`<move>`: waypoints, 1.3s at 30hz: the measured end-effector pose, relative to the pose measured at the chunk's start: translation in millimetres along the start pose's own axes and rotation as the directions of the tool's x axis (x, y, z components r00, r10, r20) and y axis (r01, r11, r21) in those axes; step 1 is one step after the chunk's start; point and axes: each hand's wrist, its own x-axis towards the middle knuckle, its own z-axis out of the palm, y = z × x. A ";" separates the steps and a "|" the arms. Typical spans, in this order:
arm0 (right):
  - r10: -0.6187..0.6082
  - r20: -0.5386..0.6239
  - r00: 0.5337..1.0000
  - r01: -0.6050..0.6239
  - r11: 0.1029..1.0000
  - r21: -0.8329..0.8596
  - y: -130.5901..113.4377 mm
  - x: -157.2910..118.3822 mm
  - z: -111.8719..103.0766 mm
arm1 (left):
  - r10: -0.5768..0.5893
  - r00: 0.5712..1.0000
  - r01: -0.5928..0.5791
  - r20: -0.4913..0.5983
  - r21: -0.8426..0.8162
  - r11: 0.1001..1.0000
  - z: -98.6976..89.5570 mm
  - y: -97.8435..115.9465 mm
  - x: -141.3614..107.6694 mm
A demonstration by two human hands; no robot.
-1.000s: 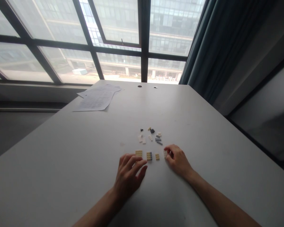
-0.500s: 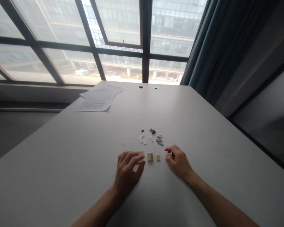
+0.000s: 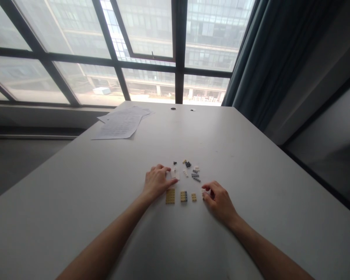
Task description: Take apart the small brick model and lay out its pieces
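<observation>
My left hand (image 3: 157, 181) is open over the table, thumb and index finger apart beside some flat white pieces (image 3: 175, 175), which it partly covers. Just below it lies a tan studded plate (image 3: 170, 196). To the right of that sit a tan and blue-grey brick block (image 3: 183, 196) and a small tan brick (image 3: 194, 197), in one row. My right hand (image 3: 219, 200) rests at the row's right end, its fingers curled and closed round a small white brick (image 3: 203, 193), mostly hidden by them.
Beyond the row lie loose small bricks: dark grey pieces (image 3: 188, 164), long grey pieces (image 3: 195, 175), a white piece (image 3: 186, 173) and a small black piece (image 3: 175, 163). Printed papers (image 3: 119, 124) lie at the white table's (image 3: 236, 147) far left, before the window.
My left hand has moved away from me, off the tan plate and up to the flat white pieces. The tan plate now shows in full. My right hand stays nearly still.
</observation>
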 end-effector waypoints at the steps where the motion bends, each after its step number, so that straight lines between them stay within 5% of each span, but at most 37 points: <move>1: -0.001 0.000 1.000 0.001 1.000 0.001 0.3 -0.2 0.2 | 0.003 1.000 -0.003 0.008 -0.002 1.000 0.5 1.4 1.2; 23: 0.001 0.017 1.000 -0.001 1.000 0.000 -2.8 -0.7 -1.6 | 0.248 0.968 -0.246 0.028 -0.049 0.968 11.5 -0.7 6.1; 33: 0.045 -0.065 0.997 -0.033 0.983 0.179 -2.4 1.4 -2.6 | 0.372 0.923 -0.377 -0.099 -0.033 0.926 2.0 14.2 -13.8; 36: 0.154 0.006 0.988 -0.135 0.844 0.519 -10.5 2.0 -1.5 | 0.463 0.858 -0.486 -0.224 -0.062 0.872 -9.5 29.7 -33.4; 39: 0.116 0.231 0.966 -0.259 0.468 0.845 -22.2 0.0 3.0 | 0.503 0.801 -0.556 -0.324 -0.093 0.826 -18.7 45.1 -52.7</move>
